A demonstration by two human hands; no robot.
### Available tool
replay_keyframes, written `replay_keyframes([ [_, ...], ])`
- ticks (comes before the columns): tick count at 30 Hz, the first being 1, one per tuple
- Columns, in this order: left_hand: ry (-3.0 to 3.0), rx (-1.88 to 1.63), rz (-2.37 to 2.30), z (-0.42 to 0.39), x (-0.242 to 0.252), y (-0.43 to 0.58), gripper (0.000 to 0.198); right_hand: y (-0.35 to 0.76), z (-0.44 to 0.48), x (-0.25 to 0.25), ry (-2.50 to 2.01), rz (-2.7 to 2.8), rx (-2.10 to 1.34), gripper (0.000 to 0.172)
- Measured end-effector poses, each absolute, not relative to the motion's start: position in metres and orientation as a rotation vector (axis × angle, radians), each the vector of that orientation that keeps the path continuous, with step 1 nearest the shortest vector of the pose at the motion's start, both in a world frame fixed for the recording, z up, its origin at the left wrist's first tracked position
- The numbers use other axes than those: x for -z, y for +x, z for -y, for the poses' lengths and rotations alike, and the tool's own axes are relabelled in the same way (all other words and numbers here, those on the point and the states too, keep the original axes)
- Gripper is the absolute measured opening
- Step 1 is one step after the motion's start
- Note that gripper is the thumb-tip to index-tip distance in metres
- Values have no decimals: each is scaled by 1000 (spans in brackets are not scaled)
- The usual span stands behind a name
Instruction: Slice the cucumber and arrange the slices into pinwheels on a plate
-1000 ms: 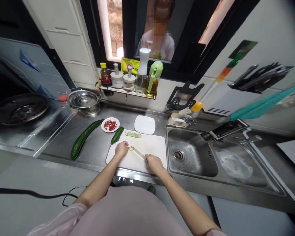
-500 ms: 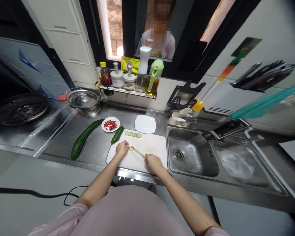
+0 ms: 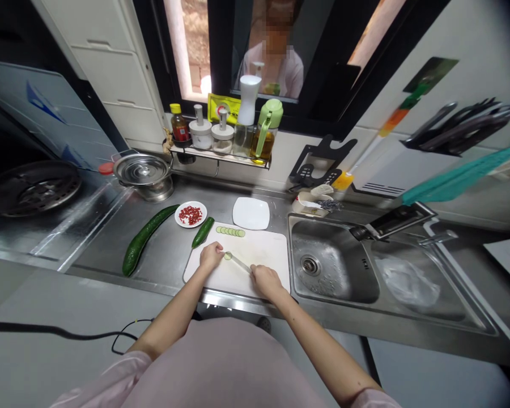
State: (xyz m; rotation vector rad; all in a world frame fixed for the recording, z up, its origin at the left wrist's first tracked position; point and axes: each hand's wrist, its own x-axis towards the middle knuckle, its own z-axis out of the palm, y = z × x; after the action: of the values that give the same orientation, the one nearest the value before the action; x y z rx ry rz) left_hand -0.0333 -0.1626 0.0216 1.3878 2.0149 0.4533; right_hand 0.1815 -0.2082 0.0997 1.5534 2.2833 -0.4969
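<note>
On the white cutting board (image 3: 259, 252) my left hand (image 3: 211, 255) is closed over a short piece of cucumber (image 3: 227, 256) whose cut end shows at my fingertips. My right hand (image 3: 266, 280) grips the handle of a knife (image 3: 239, 263), and its blade lies against that cut end. A row of several cucumber slices (image 3: 230, 231) lies at the board's far edge. A half cucumber (image 3: 203, 232) rests at the board's left corner.
A whole cucumber (image 3: 146, 238), a small dish of chopped red chilli (image 3: 191, 215) and a white square plate (image 3: 250, 213) sit on the steel counter. A sink (image 3: 331, 266) is to the right, a lidded pot (image 3: 143, 174) and condiment rack (image 3: 221, 136) behind.
Both hands stay in place on the board with the knife at the cucumber's end. The view has shifted slightly.
</note>
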Motion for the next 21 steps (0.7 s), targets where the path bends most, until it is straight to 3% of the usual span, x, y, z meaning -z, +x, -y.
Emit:
replay_keyframes([
  [21, 1364, -408, -2009, 160, -23, -35, 18, 176, 204, -96, 1458, -2238, 520, 33],
])
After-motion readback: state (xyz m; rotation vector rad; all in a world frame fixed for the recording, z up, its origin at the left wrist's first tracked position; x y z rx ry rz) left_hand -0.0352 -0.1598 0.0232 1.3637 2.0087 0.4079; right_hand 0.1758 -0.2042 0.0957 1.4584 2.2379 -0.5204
